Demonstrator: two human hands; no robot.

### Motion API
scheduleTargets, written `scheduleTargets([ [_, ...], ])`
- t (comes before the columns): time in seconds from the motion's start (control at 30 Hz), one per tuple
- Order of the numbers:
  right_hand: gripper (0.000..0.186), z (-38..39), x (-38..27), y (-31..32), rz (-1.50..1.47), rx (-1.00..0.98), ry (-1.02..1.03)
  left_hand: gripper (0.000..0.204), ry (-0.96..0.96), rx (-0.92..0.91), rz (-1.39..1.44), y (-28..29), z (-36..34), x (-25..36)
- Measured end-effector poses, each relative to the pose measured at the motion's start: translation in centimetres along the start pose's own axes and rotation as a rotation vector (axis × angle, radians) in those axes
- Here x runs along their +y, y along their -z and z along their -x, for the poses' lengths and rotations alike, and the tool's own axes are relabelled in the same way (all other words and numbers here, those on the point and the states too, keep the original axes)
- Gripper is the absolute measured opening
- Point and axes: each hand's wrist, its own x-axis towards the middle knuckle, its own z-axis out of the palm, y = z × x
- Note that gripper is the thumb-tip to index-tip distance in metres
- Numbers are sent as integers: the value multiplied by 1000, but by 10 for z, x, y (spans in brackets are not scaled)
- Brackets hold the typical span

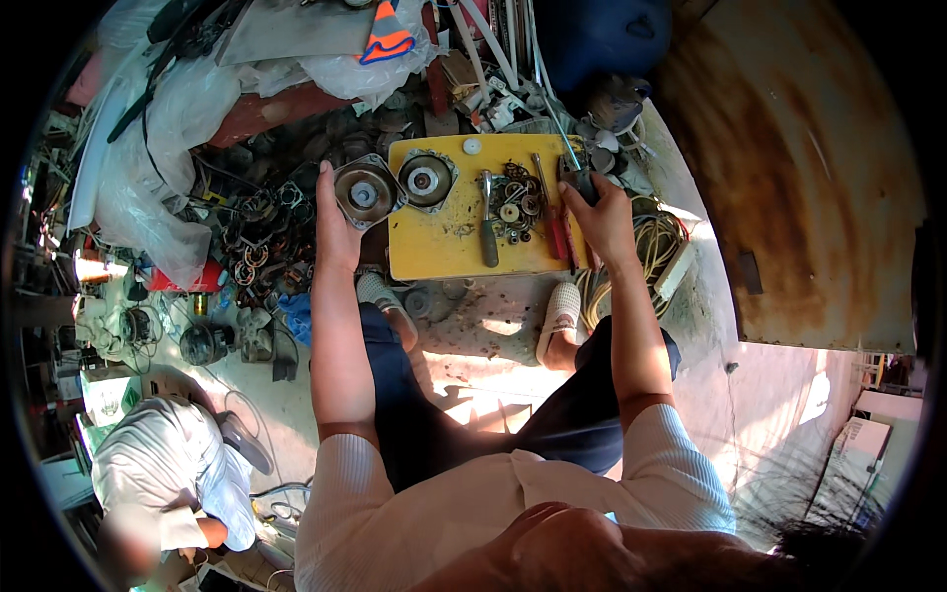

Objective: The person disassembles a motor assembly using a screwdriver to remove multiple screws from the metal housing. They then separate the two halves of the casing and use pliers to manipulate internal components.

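My left hand point(335, 222) grips a square grey metal motor end cover point(365, 192) with a round centre, held at the left edge of a yellow board point(434, 252). My right hand point(600, 219) is closed around a dark metal tool point(577, 178) at the board's right edge. On the board lie a second round end cover point(426, 180), a grey-handled screwdriver point(488, 232), a red-handled screwdriver point(554, 222), a pile of bearings and small rings point(515, 202) and a white cap point(472, 146).
Scrap motor coils and parts point(261, 242) lie left of the board. Coiled cable point(656, 242) sits to its right, a rusty curved metal wall point(789, 168) beyond. My feet in pale sandals point(562, 316) rest below the board. Another person in a white shirt point(173, 464) crouches at lower left.
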Motion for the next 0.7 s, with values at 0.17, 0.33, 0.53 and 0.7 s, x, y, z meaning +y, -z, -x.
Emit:
scheduleTargets([
  [0.17,28,3,0,-3,-87,-26,22,58,216,-139,-125,28,2,5],
  [0.33,25,12,-10,-13,-151,-121,88,36,279,-175,-363,29,12,-9],
  [0.53,24,13,-30,-21,-240,-249,-71,30,129,-388,-638,32,8,-34],
  [0.7,23,11,-30,-28,-242,-197,1,27,42,-461,-844,13,17,-30],
])
